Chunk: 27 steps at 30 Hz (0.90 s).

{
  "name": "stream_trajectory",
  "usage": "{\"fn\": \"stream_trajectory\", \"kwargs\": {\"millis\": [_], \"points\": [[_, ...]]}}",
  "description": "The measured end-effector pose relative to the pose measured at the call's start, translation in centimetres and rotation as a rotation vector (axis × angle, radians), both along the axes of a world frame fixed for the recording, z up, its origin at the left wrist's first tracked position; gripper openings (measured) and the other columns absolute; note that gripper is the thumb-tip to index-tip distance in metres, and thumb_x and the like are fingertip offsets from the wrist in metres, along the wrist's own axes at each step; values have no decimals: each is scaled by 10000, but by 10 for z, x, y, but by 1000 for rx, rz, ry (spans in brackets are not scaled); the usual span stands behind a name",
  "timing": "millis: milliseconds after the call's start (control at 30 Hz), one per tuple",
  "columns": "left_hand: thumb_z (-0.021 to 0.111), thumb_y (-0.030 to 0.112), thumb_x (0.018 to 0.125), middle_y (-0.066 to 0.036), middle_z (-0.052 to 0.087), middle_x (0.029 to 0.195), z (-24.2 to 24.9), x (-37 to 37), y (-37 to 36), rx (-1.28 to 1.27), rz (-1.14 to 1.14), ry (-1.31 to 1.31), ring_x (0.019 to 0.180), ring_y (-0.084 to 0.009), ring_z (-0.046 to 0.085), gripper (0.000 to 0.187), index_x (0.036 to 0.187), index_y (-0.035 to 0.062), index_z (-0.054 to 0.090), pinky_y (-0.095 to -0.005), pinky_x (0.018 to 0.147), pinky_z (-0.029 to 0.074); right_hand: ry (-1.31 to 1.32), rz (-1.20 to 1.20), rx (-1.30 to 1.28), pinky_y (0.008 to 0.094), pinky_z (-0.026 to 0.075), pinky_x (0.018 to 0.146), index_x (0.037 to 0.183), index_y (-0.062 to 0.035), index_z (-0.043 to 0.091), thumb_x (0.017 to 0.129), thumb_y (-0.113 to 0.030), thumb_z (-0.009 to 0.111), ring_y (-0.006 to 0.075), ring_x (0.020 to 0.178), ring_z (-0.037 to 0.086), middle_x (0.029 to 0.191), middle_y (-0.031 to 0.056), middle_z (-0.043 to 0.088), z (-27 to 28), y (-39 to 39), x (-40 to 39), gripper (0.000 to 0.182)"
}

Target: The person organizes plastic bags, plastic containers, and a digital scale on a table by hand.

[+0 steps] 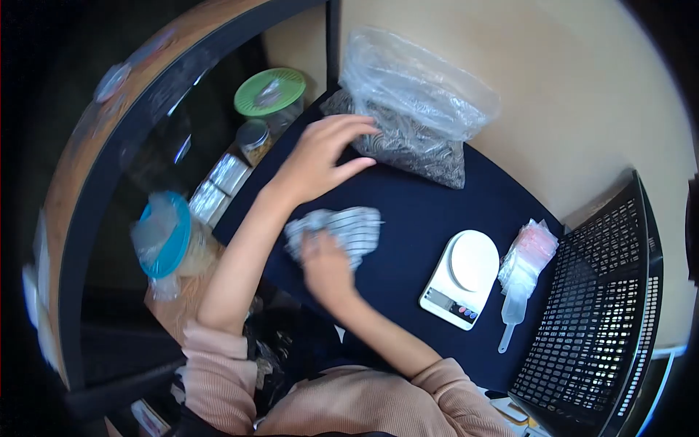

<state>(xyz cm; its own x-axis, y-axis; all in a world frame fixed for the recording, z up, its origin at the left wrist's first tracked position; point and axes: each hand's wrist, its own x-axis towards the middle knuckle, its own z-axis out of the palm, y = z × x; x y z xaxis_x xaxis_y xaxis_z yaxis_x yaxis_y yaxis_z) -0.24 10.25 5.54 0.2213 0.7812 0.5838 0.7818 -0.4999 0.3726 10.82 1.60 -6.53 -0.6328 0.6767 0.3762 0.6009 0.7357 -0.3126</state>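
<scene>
My left hand (318, 156) reaches over the dark table with thumb and fingers apart. Its fingertips are right at the left side of a large clear plastic bag (419, 138) filled with dark, loose dry stuff. Lower down, my right hand (326, 268) grips a white-and-grey striped cloth (358, 229) that lies bunched on the tabletop. The fingers of that hand are blurred and partly covered by the cloth's folds.
A white kitchen scale (473, 262) stands at right, beside small plastic packets (531, 251) and a clear scoop (512, 313). A black perforated basket (590, 291) borders the right edge. At left are a green-lidded tub (269, 91), a jar (254, 138) and a blue-lidded container (177, 237).
</scene>
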Motion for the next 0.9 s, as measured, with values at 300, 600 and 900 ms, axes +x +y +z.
{"fn": "stream_trajectory", "kwargs": {"millis": [300, 600, 900], "points": [[413, 144, 873, -114, 486, 1081, -132, -19, -307, -7, 966, -830, 1027, -193, 460, 265, 1077, -23, 441, -306, 904, 324, 202, 344, -250, 391, 443, 698, 1065, -86, 524, 633, -30, 500, 326, 853, 499, 930, 205, 497, 78, -43, 38, 437], [324, 358, 889, -116, 487, 1078, -184, 63, -365, -571, 936, -1161, 943, -194, 500, 407, 1139, 43, 389, -296, 729, 430, -102, -314, -178, 407, 399, 817, 1150, 46, 382, 709, 15, 434, 391, 922, 473, 1057, 286, 411, 15, 9, 85, 445], [313, 544, 827, -138, 396, 1197, -196, 83, -318, -476, 611, -1943, 1101, -226, 405, 651, 1270, 70, 269, -324, 903, 348, 110, 422, -809, 401, 448, 740, 1214, -8, 334, 748, -126, 495, 411, 839, 522, 982, 280, 448, -9, -149, 47, 508]]}}
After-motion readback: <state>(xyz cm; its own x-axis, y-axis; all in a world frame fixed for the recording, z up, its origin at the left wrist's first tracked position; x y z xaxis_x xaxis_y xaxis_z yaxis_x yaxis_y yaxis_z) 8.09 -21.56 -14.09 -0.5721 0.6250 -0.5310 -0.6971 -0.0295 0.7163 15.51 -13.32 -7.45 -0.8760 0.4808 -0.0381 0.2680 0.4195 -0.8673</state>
